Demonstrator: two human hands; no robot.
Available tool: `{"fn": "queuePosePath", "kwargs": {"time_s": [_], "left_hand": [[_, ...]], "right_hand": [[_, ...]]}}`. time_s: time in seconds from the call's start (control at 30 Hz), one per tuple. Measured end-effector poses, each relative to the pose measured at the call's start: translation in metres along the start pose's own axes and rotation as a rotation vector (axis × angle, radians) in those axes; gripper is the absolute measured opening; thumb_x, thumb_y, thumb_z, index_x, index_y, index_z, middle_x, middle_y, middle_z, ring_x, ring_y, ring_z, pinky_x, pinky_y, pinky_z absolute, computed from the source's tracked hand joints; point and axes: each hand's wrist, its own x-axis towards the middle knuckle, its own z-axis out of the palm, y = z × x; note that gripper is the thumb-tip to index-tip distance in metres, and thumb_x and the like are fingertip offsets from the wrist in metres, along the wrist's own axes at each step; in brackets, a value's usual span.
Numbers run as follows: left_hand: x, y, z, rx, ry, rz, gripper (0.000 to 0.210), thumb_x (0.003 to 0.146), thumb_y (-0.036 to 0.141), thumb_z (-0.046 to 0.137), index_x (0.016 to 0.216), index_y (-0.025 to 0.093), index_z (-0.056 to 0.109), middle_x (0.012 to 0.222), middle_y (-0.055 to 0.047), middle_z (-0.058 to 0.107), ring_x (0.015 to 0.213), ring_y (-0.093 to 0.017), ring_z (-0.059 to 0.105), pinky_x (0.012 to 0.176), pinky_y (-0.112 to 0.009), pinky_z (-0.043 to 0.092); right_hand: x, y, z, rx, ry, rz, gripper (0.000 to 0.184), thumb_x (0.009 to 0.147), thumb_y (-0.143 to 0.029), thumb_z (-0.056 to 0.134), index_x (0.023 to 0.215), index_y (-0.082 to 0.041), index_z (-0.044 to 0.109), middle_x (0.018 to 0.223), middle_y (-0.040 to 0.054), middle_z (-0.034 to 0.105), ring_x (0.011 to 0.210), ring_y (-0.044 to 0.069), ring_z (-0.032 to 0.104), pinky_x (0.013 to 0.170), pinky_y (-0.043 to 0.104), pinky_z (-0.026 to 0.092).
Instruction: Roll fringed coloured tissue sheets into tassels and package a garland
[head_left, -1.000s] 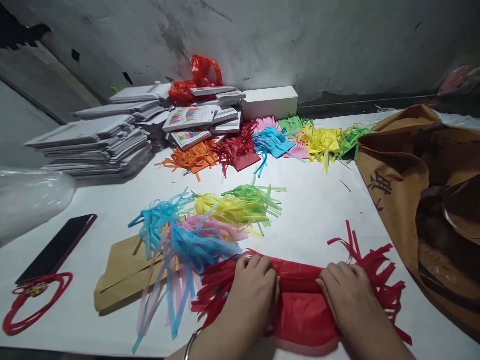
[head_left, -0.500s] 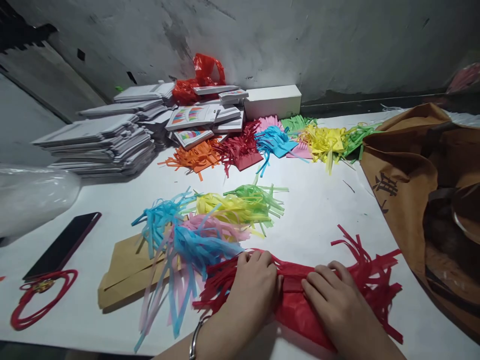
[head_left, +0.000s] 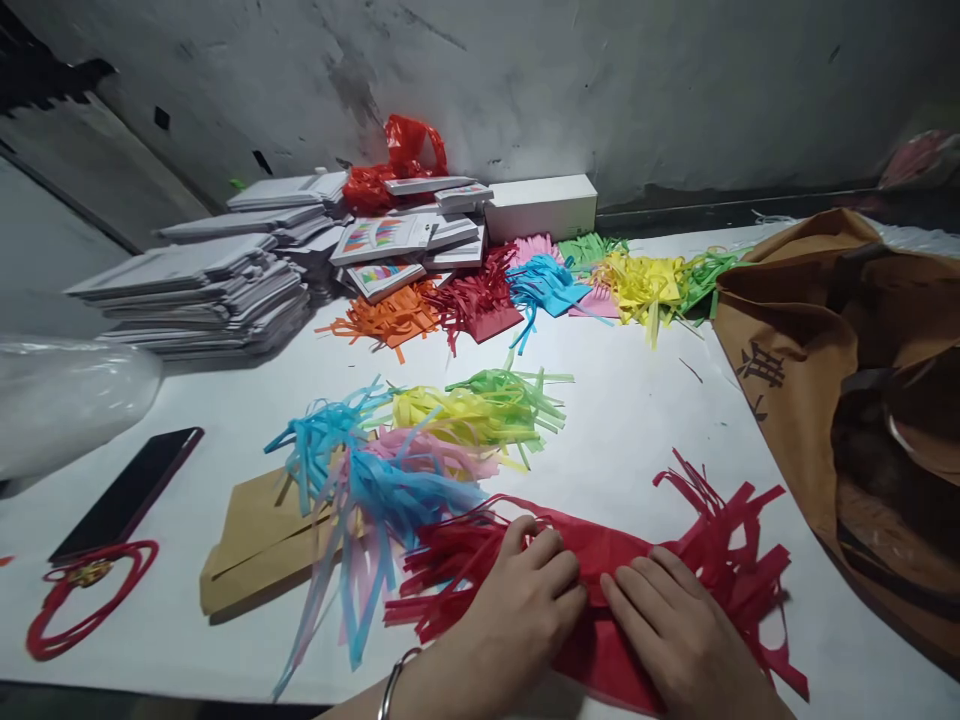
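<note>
A sheet of red tissue paper (head_left: 600,538), cut into fringe at both ends, lies across the near part of the table. My left hand (head_left: 525,590) is curled around its middle, index knuckle raised and thumb hidden. Beside it, my right hand (head_left: 667,610) has its fingers together and bent over the paper's centre, holding a fold; its thumb is hidden too. Red strips spread out past both hands. Touching the red fringe on the left are tissue tassels in blue (head_left: 405,490), pink, yellow (head_left: 465,418) and green (head_left: 517,395), partly on a brown paper packet (head_left: 262,535).
Fringed paper bundles, including an orange one (head_left: 394,315), line the back beside boxes (head_left: 382,238) and a long white box (head_left: 540,205). Stacked white packs (head_left: 195,290) stand back left. A phone (head_left: 127,490) with a red cord lies left; a brown bag (head_left: 787,320) fills the right edge.
My left hand has shifted slightly right and nearer, its fingers curling more. More of the red paper's middle now shows beyond the hands. My right hand stays on the paper, almost in place.
</note>
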Motion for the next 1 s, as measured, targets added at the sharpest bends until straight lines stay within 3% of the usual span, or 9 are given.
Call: {"fn": "queuePosePath", "kwargs": {"time_s": [0.13, 0.23, 0.37, 0.5, 0.63, 0.73, 0.8, 0.9, 1.0], "left_hand": [[-0.008, -0.001, -0.005, -0.047, -0.049, 0.009, 0.007, 0.098, 0.020, 0.065, 0.091, 0.020, 0.064, 0.080, 0.003, 0.066, 0.080, -0.018, 0.050, 0.093, -0.042, 0.029], [-0.010, 0.003, -0.014, -0.158, -0.113, -0.153, 0.004, 0.095, 0.020, 0.068, 0.092, 0.022, 0.065, 0.084, 0.003, 0.068, 0.082, -0.017, 0.052, 0.088, -0.040, 0.031], [-0.007, 0.011, -0.019, -0.223, -0.113, -0.400, 0.012, 0.095, 0.014, 0.062, 0.087, 0.022, 0.065, 0.090, 0.000, 0.067, 0.086, -0.020, 0.054, 0.084, -0.040, 0.033], [0.002, 0.013, -0.016, -0.138, -0.131, -0.515, 0.017, 0.094, 0.013, 0.054, 0.083, 0.020, 0.065, 0.093, -0.004, 0.065, 0.088, -0.023, 0.054, 0.087, -0.045, 0.034], [0.007, 0.011, -0.009, -0.030, -0.143, -0.529, 0.009, 0.086, 0.016, 0.065, 0.079, 0.021, 0.065, 0.089, -0.004, 0.065, 0.087, -0.025, 0.055, 0.086, -0.047, 0.035], [0.007, 0.010, -0.006, -0.006, -0.173, -0.514, 0.008, 0.086, 0.015, 0.068, 0.082, 0.021, 0.065, 0.089, -0.004, 0.065, 0.086, -0.024, 0.055, 0.087, -0.046, 0.035], [0.005, 0.010, -0.006, -0.034, -0.185, -0.455, 0.009, 0.088, 0.014, 0.068, 0.087, 0.022, 0.065, 0.092, -0.003, 0.065, 0.087, -0.022, 0.054, 0.090, -0.045, 0.033], [0.003, 0.008, -0.010, -0.088, -0.167, -0.343, 0.007, 0.091, 0.019, 0.071, 0.089, 0.023, 0.065, 0.093, -0.002, 0.065, 0.090, -0.022, 0.054, 0.091, -0.044, 0.031], [0.001, 0.005, -0.015, -0.119, -0.153, -0.280, 0.004, 0.091, 0.024, 0.072, 0.092, 0.025, 0.067, 0.092, -0.001, 0.065, 0.091, -0.022, 0.054, 0.094, -0.045, 0.030]], "right_hand": [[-0.027, 0.004, -0.005, 0.036, 0.059, 0.051, 0.039, 0.100, -0.004, 0.034, 0.107, -0.013, 0.071, 0.100, 0.0084, 0.077, 0.108, 0.023, 0.064, 0.109, 0.041, 0.039], [-0.037, 0.006, -0.007, 0.048, 0.071, 0.192, 0.036, 0.102, -0.011, 0.036, 0.105, -0.018, 0.071, 0.103, 0.0084, 0.075, 0.110, 0.025, 0.062, 0.107, 0.046, 0.038], [-0.024, 0.005, -0.009, -0.024, -0.090, 0.379, 0.025, 0.101, -0.014, 0.044, 0.093, -0.022, 0.066, 0.099, 0.0054, 0.069, 0.097, 0.023, 0.060, 0.099, 0.046, 0.037], [-0.006, 0.005, -0.012, -0.129, -0.241, 0.452, 0.025, 0.099, -0.013, 0.044, 0.083, -0.022, 0.060, 0.084, 0.0037, 0.060, 0.084, 0.023, 0.054, 0.088, 0.045, 0.036], [-0.002, 0.007, -0.014, -0.194, -0.290, 0.452, 0.022, 0.098, -0.016, 0.047, 0.080, -0.022, 0.058, 0.079, 0.0031, 0.058, 0.078, 0.024, 0.052, 0.083, 0.045, 0.036], [0.000, 0.005, -0.012, -0.149, -0.171, 0.408, 0.020, 0.099, -0.015, 0.046, 0.090, -0.020, 0.063, 0.094, 0.0068, 0.066, 0.092, 0.025, 0.057, 0.098, 0.051, 0.033], [0.003, 0.001, -0.008, -0.056, -0.061, 0.303, 0.024, 0.100, -0.013, 0.043, 0.097, -0.020, 0.065, 0.100, 0.0077, 0.068, 0.099, 0.025, 0.058, 0.104, 0.052, 0.030], [0.008, -0.006, -0.002, 0.085, -0.022, 0.171, 0.031, 0.100, -0.008, 0.038, 0.092, -0.018, 0.066, 0.083, 0.0033, 0.067, 0.087, 0.021, 0.056, 0.101, 0.046, 0.033], [0.010, -0.008, 0.004, 0.121, -0.066, 0.163, 0.034, 0.099, -0.005, 0.036, 0.083, -0.018, 0.064, 0.074, 0.0014, 0.062, 0.078, 0.019, 0.052, 0.096, 0.042, 0.033]]}}
